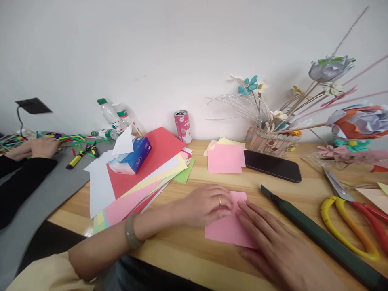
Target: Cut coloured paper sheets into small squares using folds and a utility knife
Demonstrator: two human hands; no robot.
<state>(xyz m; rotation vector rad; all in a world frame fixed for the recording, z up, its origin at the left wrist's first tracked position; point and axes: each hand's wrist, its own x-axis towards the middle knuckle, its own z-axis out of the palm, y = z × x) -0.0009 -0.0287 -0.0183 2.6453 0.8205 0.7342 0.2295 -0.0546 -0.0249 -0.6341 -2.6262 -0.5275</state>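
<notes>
A pink square of paper lies on the wooden table in front of me. My left hand, with a ring on one finger and a bracelet at the wrist, has its fingers curled together on the sheet's upper left part. On the right side of the sheet, my right hand rests flat with its fingers stretched out. Its thumb is low, by the paper's bottom edge. Just beyond is a small stack of pink and yellow paper squares. A dark green utility knife lies to the right of my right hand.
Large coloured sheets bear a tissue box at left. A pink can, black phone and flower basket stand or lie farther back. Scissors are at right. Another person's hands and pliers are far left.
</notes>
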